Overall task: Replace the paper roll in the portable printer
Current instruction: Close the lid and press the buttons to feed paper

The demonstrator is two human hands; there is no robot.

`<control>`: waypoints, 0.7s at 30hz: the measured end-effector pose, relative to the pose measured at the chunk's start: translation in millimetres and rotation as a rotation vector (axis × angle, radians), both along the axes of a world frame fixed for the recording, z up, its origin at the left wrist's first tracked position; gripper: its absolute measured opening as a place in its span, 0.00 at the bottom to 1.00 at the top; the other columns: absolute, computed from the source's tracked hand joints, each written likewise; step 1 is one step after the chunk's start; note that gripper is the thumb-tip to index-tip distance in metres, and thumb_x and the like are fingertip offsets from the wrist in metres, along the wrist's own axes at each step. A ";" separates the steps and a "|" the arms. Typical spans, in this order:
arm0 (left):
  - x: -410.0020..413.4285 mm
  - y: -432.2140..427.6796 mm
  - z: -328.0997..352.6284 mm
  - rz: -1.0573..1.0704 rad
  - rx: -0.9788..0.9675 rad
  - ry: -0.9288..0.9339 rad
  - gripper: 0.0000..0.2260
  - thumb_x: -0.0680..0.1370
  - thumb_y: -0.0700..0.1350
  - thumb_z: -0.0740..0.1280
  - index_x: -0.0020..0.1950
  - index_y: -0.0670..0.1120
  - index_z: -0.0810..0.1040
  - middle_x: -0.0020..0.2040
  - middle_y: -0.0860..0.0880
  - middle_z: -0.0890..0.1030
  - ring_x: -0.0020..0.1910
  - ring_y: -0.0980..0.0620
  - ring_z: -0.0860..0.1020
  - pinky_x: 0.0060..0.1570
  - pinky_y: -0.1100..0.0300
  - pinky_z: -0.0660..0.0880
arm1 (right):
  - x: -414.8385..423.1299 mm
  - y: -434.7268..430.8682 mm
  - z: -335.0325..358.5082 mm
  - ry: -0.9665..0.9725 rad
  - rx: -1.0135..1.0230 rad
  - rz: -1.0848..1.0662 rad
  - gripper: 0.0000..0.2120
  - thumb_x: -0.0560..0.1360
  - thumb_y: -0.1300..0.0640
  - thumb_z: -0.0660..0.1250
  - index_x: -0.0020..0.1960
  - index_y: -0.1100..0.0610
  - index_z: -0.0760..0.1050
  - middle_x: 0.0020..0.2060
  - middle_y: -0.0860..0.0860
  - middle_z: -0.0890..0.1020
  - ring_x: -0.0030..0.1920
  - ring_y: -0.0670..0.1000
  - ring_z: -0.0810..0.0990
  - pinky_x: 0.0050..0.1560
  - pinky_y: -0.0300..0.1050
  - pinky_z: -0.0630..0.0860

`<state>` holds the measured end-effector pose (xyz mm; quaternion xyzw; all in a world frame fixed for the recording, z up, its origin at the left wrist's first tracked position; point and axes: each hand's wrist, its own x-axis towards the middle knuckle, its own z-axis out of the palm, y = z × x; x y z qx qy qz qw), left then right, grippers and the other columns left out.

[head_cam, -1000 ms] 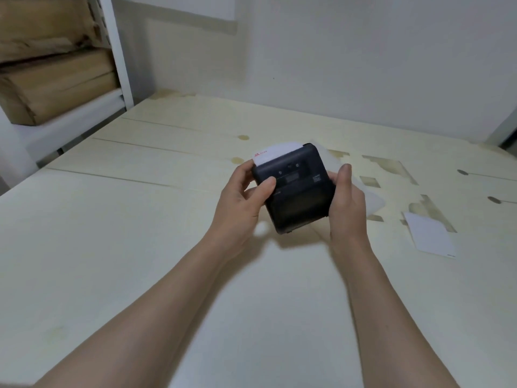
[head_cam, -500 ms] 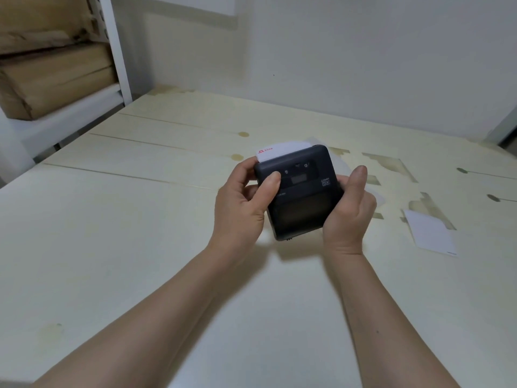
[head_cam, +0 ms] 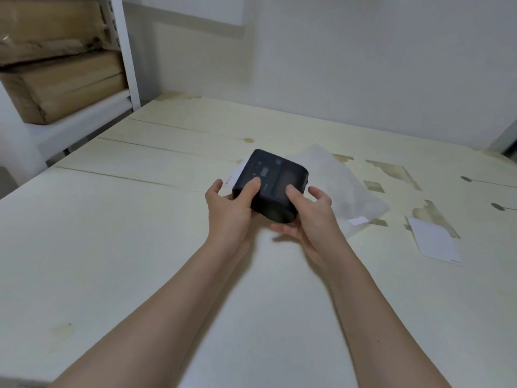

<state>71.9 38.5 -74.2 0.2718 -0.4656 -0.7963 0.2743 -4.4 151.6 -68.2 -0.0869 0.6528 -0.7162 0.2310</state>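
Note:
A small black portable printer (head_cam: 272,180) is held above the pale wooden table (head_cam: 112,233), tilted with its top panel facing me. My left hand (head_cam: 229,208) grips its left side, thumb on the top. My right hand (head_cam: 310,214) holds its right side, thumb on the dark lid window and fingers under the base. A white paper strip with a red mark (head_cam: 235,177) sticks out at the printer's left end. No separate paper roll is visible.
A white translucent bag (head_cam: 341,189) lies flat on the table just behind the printer. A white paper card (head_cam: 436,242) lies at the right. A white shelf frame (head_cam: 126,51) with brown cardboard boxes (head_cam: 61,82) stands at the far left. A wall closes the table's far edge.
The printer has been turned so its long axis runs left to right and tilted further away. My right hand shifted from the side to under the base, thumb on top. The bag behind is now exposed.

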 end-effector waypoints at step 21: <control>5.9 -14.1 0.5 -0.172 -0.581 -0.381 0.36 0.72 0.62 0.71 0.75 0.51 0.63 0.62 0.46 0.79 0.59 0.48 0.79 0.62 0.48 0.75 | -15.7 -1.9 -8.1 0.152 -0.008 -0.149 0.26 0.78 0.51 0.68 0.70 0.60 0.63 0.63 0.54 0.80 0.60 0.51 0.81 0.64 0.51 0.77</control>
